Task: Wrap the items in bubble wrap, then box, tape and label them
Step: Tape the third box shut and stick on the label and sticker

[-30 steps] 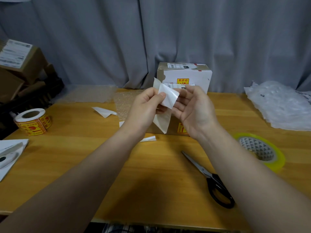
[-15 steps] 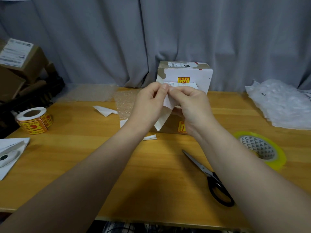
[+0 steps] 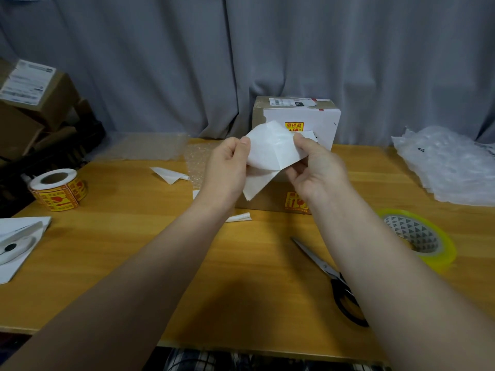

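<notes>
A: Left hand (image 3: 227,167)?
B: Raised over the yellow wooden table (image 3: 134,250). Thumb and curled fingers pinch the left edge of a white paper label sheet (image 3: 270,153).

A: Right hand (image 3: 313,172)?
B: Pinches the sheet's right edge. One layer arches between the hands; another hangs below them.

A: Box?
B: A low brown cardboard box with a yellow sticker (image 3: 270,199) sits just beyond and beneath both hands, partly hidden. A taller white-fronted carton (image 3: 302,121) stands behind it.

A: Surroundings?
B: Black-handled scissors (image 3: 328,270) lie between the forearms, nearer the right one. A yellow-green tape roll (image 3: 417,239) is right of that arm. A roll of yellow-red stickers (image 3: 57,190) is well left of the left hand. A clear bubble wrap sheet (image 3: 192,162) lies just beyond it.
</notes>
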`<state>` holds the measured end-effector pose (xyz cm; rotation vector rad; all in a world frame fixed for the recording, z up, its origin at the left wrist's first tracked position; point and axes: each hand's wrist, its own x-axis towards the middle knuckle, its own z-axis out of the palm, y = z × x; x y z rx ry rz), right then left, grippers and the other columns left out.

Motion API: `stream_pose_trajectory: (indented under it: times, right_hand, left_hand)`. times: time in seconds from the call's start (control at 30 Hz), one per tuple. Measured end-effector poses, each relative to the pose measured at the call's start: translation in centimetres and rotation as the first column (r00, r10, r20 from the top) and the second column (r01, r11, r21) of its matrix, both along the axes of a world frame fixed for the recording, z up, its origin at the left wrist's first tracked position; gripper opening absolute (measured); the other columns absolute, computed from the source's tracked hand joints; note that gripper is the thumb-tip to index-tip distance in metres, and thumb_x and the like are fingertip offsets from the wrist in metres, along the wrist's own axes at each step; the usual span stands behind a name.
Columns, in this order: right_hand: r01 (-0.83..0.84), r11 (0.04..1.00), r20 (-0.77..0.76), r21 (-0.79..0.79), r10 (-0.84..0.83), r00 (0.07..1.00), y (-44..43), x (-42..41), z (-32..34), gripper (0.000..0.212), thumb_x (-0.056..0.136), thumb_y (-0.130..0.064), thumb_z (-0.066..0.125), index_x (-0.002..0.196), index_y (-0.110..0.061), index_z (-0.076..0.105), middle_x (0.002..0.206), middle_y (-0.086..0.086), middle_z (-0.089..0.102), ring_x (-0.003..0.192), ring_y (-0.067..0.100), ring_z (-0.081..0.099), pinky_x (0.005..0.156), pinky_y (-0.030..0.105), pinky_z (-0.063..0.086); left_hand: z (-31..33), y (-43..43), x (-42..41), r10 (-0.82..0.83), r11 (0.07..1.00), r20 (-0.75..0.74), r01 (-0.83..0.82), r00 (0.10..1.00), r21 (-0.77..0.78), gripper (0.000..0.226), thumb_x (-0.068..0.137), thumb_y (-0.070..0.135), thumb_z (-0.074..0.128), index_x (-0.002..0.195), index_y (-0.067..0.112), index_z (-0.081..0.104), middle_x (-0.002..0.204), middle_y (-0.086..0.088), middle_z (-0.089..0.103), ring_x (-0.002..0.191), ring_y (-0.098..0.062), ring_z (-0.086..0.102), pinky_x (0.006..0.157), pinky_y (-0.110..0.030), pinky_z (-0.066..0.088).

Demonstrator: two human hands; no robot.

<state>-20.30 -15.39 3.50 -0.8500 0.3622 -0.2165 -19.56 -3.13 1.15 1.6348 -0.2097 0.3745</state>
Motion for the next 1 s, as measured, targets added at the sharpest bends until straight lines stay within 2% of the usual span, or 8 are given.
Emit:
stream_pose_trajectory:
  times: [0.2,0.4,0.5,0.63,0.7,0.83,0.9,1.0]
  right_hand:
    - [0.139,0.986,0.033,0.091,-0.143,0.989,-3.0,0.8,0.2,0.011,0.085,-0.001,0.068,0.086,-0.008,0.059,0.099,0.01,0.069,0.079,0.021,0.069,0.069,0.036,0.06]
    - [0.207,0.974,0.025,0.092,-0.21,0.977,-3.3,0.4,0.0,0.011,0.086,-0.004,0.068,0.082,-0.008,0.059,0.086,0.007,0.068,0.07,0.016,0.068,0.064,0.031,0.059]
    - [0.24,0.966,0.005,0.093,-0.241,0.97,-2.9,0.2,0.0,0.013,0.087,-0.006,0.068,0.08,-0.009,0.058,0.084,0.005,0.068,0.066,0.013,0.067,0.069,0.031,0.06]
    - [0.313,0.947,0.007,0.075,-0.315,0.949,-2.3,-0.3,0.1,0.019,0.087,-0.007,0.068,0.072,-0.01,0.057,0.075,0.001,0.066,0.056,0.009,0.064,0.08,0.033,0.056]
    - [0.37,0.926,0.003,0.074,-0.371,0.929,-2.2,-0.5,0.0,0.023,0.087,-0.007,0.067,0.068,-0.01,0.056,0.07,0.0,0.064,0.054,0.009,0.062,0.073,0.03,0.056]
    - [0.529,0.83,0.072,0.176,-0.547,0.834,-4.7,-0.6,0.3,0.021,0.091,-0.013,0.063,0.071,-0.011,0.056,0.072,0.0,0.063,0.062,0.013,0.064,0.05,0.025,0.051]
    - [0.544,0.829,0.128,0.13,-0.558,0.82,-5.1,-0.6,0.6,0.019,0.092,-0.013,0.062,0.073,-0.013,0.058,0.077,0.0,0.063,0.069,0.015,0.065,0.051,0.023,0.051]
    - [0.445,0.895,0.151,-0.008,-0.439,0.886,-3.1,-0.4,0.0,0.017,0.093,-0.019,0.062,0.076,-0.017,0.059,0.083,0.001,0.063,0.074,0.017,0.063,0.05,0.023,0.05]
  left_hand:
    - [-1.0,3.2,1.2,0.155,0.981,-0.024,-0.151,0.988,0.12,0.029,0.101,0.03,0.037,0.085,0.01,0.052,0.068,0.003,0.044,0.061,-0.005,0.042,0.059,-0.019,0.035]
    - [-2.7,5.2,2.3,0.238,0.944,-0.031,-0.224,0.971,0.242,0.035,0.101,0.03,0.036,0.085,0.003,0.053,0.074,-0.006,0.047,0.066,-0.012,0.043,0.059,-0.024,0.036]
    - [-3.3,5.8,2.9,0.275,0.932,-0.05,-0.254,0.96,0.259,0.041,0.1,0.031,0.037,0.09,-0.004,0.056,0.079,-0.013,0.05,0.071,-0.019,0.044,0.064,-0.031,0.038]
    - [-4.2,6.0,3.4,0.31,0.912,-0.085,-0.271,0.947,0.308,0.035,0.1,0.029,0.038,0.079,0.006,0.05,0.072,-0.007,0.047,0.067,-0.016,0.042,0.062,-0.031,0.036]
    - [-4.3,5.8,3.6,0.326,0.904,-0.091,-0.282,0.941,0.322,0.034,0.1,0.027,0.038,0.073,0.01,0.046,0.066,-0.002,0.043,0.062,-0.015,0.039,0.058,-0.029,0.033]
    - [-4.2,8.0,4.1,0.481,0.843,-0.128,-0.417,0.867,0.34,0.025,0.102,0.021,0.036,0.092,0.007,0.055,0.07,-0.001,0.049,0.062,-0.015,0.045,0.055,-0.027,0.033]
    - [-4.1,8.5,4.0,0.488,0.803,-0.041,-0.43,0.872,0.412,0.029,0.102,0.025,0.037,0.087,0.006,0.054,0.068,-0.001,0.049,0.064,-0.019,0.045,0.055,-0.03,0.032]
    - [-3.2,6.4,3.9,0.368,0.732,0.181,-0.404,0.912,0.549,0.03,0.098,0.03,0.045,0.077,0.01,0.05,0.065,0.0,0.048,0.061,-0.017,0.045,0.052,-0.029,0.033]
